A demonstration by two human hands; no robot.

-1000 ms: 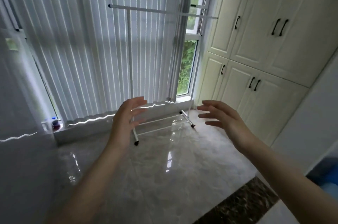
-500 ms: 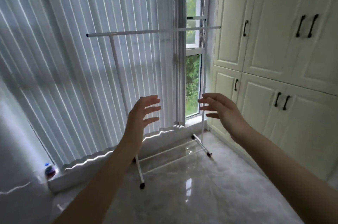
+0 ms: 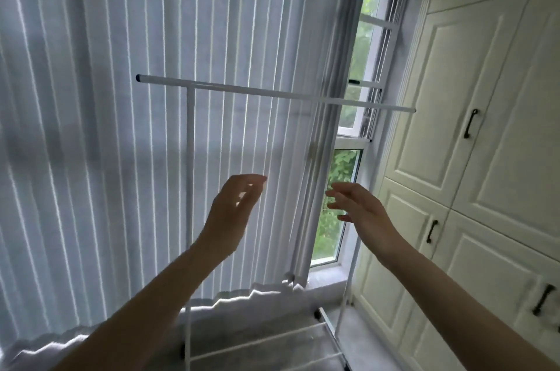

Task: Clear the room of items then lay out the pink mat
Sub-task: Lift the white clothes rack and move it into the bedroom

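One white clothes rack (image 3: 190,188) stands ahead against the blinds (image 3: 106,128), its top rail running left to right above both hands. The left hand (image 3: 233,213) hovers just beside the left upright, fingers loosely spread, holding nothing; the right hand (image 3: 360,207) is open too, and the right upright looks a bit farther off. Two uprights, one top rail. No pink mat in view.

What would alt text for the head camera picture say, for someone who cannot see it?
Two bare hands, left and right, reach open and empty toward a white garment rack standing before vertical blinds, with cream cupboards on the right.
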